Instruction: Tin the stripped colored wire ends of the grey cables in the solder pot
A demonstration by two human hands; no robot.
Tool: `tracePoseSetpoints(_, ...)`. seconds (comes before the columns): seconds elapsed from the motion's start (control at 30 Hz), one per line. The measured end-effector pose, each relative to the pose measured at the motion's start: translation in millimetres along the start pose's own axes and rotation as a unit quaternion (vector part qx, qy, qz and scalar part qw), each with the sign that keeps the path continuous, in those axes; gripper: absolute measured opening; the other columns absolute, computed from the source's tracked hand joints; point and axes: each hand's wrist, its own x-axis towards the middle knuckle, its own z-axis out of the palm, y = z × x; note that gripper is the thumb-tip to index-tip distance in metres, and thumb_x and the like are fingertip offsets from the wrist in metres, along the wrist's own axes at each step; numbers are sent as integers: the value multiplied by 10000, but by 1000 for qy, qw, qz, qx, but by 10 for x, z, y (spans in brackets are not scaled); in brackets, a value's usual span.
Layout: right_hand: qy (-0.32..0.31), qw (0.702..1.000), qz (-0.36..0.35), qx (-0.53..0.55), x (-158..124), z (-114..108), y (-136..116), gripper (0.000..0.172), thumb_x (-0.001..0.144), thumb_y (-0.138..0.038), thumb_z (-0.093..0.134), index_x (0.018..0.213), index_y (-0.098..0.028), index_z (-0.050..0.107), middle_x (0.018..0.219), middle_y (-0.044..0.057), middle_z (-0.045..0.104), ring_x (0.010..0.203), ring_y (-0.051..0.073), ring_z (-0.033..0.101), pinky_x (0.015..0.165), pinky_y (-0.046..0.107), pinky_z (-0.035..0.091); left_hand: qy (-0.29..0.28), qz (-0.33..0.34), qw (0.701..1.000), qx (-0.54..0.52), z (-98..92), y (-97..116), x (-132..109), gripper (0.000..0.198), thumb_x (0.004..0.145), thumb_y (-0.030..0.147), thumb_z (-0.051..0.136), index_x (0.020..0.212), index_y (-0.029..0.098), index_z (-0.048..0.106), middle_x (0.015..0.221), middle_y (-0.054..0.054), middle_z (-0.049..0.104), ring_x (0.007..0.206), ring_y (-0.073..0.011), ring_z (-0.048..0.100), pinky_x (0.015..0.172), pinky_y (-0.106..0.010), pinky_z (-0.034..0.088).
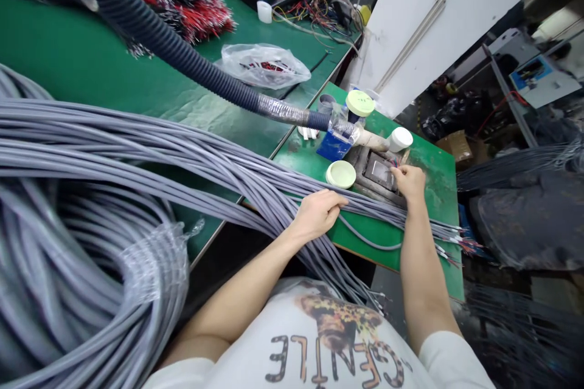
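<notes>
Overhead, a corrugated hose (pixel 182 51) crosses above the green bench. The left hand (pixel 318 214) curls closed over grey cables (pixel 228 173), while the right hand (pixel 409 183) pinches thin coloured wires (pixel 395 161) at a metal jig (pixel 376 170).

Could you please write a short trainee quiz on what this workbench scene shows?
1. What lies under the left hand?
2. True or false: the right hand is holding the corrugated hose.
3. What colour is the round lid beside the metal fixture? A) pale green B) red C) blue

Key:
1. A bundle of grey cables.
2. False: it is at thin coloured wire ends.
3. A.
</notes>
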Motion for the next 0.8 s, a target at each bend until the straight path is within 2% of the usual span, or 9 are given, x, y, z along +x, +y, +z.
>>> tracePoseSetpoints(0.17,-9,1000,19,-4,3,180,106,363,791,-444,526,805,-180,774,763,105,733,737,227,643,621,276,377,-2,3,1000,1,-5,-8,-4,297,789,24,481,928,199,678,838,-19,703,813,-160,629,784,-303,504)
tracePoseSetpoints(0.57,-23,999,22,8,-2,243,93,327,775,-414,545,807,-182,773,801,120,735,761,237,642,651,290,397,-2,1,1000,-1,4,-8,-6,308,789,23,470,928,203,678,837,-18,706,816,-160,633,788,-307,506)
tracePoseSetpoints(0.7,-11,1000,10,25,-45,131,55,314,785,-408,544,756,-177,754,724,82,710,710,210,619,628,277,380,0,-1,1000,0,3,-14,-8,308,792,28,470,933,201,683,838,-24,705,820,-165,635,790,-315,510)
tracePoseSetpoints(0.8,9,997,-19,74,-198,-102,-22,343,807,-437,534,661,-175,700,607,27,637,625,169,571,591,257,363,6,-3,1000,-14,-16,-13,-3,318,795,30,468,946,200,690,846,-28,710,825,-165,636,800,-325,509)
